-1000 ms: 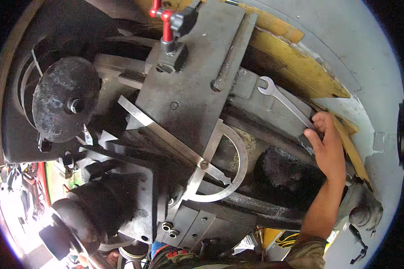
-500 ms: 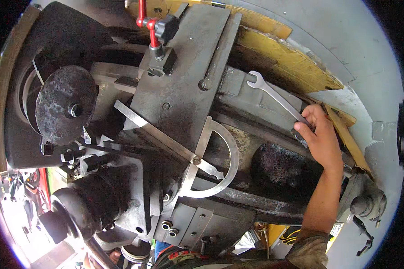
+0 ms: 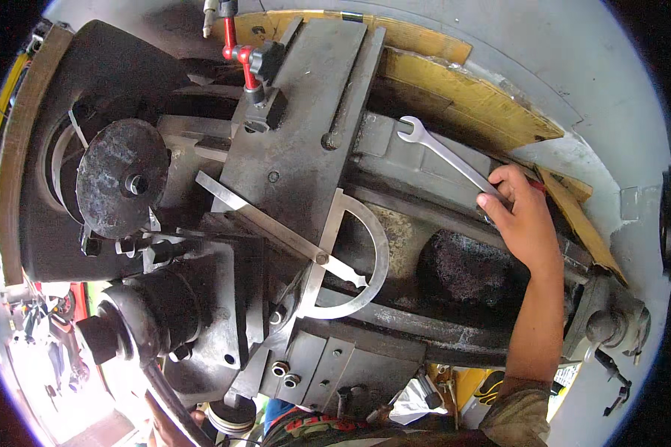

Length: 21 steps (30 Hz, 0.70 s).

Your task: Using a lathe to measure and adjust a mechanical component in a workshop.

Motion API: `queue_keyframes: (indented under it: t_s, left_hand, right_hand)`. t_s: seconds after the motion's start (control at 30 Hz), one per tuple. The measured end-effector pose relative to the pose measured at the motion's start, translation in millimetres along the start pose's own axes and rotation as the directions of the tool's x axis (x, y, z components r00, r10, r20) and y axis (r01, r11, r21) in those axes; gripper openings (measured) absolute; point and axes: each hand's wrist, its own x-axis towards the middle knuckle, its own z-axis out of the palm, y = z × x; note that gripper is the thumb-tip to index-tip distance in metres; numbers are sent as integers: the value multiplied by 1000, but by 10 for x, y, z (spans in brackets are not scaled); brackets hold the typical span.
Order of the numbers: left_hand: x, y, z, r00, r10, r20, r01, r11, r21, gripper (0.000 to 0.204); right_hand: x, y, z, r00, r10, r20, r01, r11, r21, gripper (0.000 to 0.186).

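My right hand [image 3: 525, 223] is closed around the lower shaft of a silver open-end wrench [image 3: 451, 158], above the lathe bed's far rail. Its open jaw points to the far left, over a grey metal block. My left hand [image 3: 159, 423] shows only in part at the lower left edge, with skin on both sides of a dark metal lever [image 3: 173, 398], its fingers mostly hidden. A steel protractor [image 3: 382, 257] with a pivoting blade [image 3: 265, 223] lies across the carriage between the hands. Behind my right hand a small red thing [image 3: 535, 184] peeks out, its kind unclear.
A dark round disc [image 3: 123, 179] stands at the left on the machine. A magnetic base [image 3: 265, 112] with a red jointed arm rises from the slotted slide [image 3: 298, 97]. Yellowed cardboard [image 3: 470, 97] lines the far side. The toolpost block [image 3: 224, 313] is at front left.
My right hand and the wrench appear slightly farther left, the wrench still in my grip. The small red thing behind the hand has come into sight. The whole view has shifted a little.
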Motion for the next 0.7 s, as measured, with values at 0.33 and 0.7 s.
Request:
queue_keyframes:
  t_s: [0.33,0.7]
  left_hand:
    - [4,-170,115,993,55,-104,-68,989,-131,93]
    - [16,-211,108,991,48,-128,-38,996,86,86]
  right_hand:
    - [-51,12,-19,1000,17,9,-17,999,30,41]
    - [-127,-27,-49,997,-60,-43,59,998,-19,43]
